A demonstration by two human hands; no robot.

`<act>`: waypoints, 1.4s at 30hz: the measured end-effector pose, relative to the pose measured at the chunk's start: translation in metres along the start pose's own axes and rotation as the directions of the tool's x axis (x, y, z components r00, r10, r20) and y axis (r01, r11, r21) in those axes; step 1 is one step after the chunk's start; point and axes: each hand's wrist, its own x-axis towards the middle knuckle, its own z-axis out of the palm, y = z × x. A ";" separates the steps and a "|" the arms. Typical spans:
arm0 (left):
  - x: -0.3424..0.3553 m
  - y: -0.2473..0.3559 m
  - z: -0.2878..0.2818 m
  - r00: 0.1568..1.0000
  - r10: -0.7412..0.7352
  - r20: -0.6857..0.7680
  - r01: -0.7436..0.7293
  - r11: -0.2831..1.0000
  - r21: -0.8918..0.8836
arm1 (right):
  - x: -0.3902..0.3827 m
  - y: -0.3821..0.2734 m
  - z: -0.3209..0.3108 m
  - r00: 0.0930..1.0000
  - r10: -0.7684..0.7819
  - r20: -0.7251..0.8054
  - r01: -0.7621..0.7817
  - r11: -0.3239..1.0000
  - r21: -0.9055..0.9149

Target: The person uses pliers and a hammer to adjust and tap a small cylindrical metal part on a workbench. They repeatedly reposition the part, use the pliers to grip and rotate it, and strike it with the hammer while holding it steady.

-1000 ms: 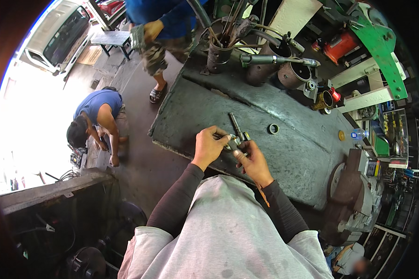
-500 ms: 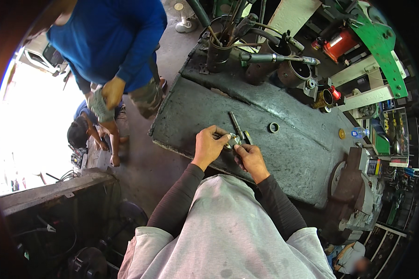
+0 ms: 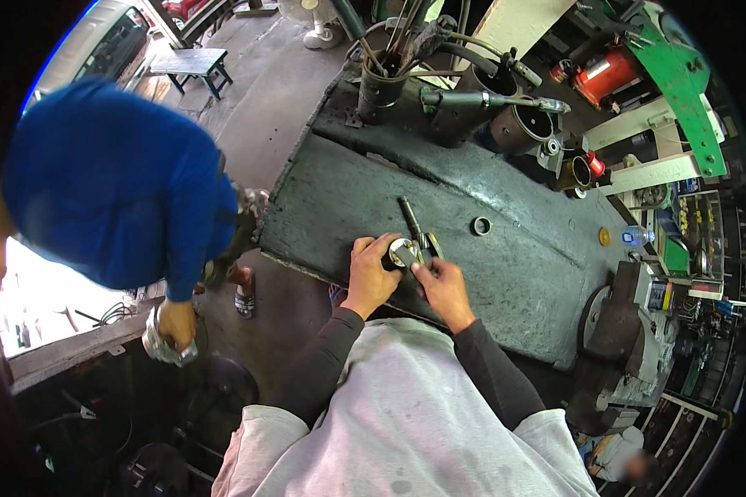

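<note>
My left hand (image 3: 373, 272) is wrapped round a short, round metal part (image 3: 399, 247) with a bright end face, held just over the dark metal workbench (image 3: 331, 186). My right hand (image 3: 446, 291) pinches a small flat grey piece (image 3: 409, 256) against that bright face; its exact kind is hard to make out. Just beyond my fingers lies a slim metal rod (image 3: 410, 215). Beside it are more small metal parts (image 3: 432, 244), partly hidden by my right hand. A loose metal ring (image 3: 481, 225) rests farther right on the bench.
Tool-filled metal cans (image 3: 381, 93) stand along the far edge, with a torque-wrench-like bar (image 3: 472, 100) across them. A bench grinder or vise-like machine (image 3: 617, 319) is at the right. A person in blue (image 3: 116, 186) stands close on the left, holding a crumpled grey cloth (image 3: 167, 344).
The person in blue has moved down and left, lowering the hand with the cloth. My hands stay together; the round part's bright face now shows more, with the flat piece across it.
</note>
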 end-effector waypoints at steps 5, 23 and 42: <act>0.000 -0.005 0.001 1.000 0.006 0.017 -0.006 1.000 0.030 | 0.000 -0.004 0.005 0.998 0.055 -0.030 -0.055 0.998 0.020; -0.001 -0.005 0.000 0.999 -0.021 0.042 0.021 1.000 -0.012 | 0.000 -0.006 0.009 0.995 0.022 -0.094 -0.018 0.999 0.039; -0.001 -0.005 -0.005 0.999 0.032 0.030 -0.032 0.999 0.009 | 0.008 -0.006 0.010 0.998 0.044 -0.053 -0.042 0.998 0.041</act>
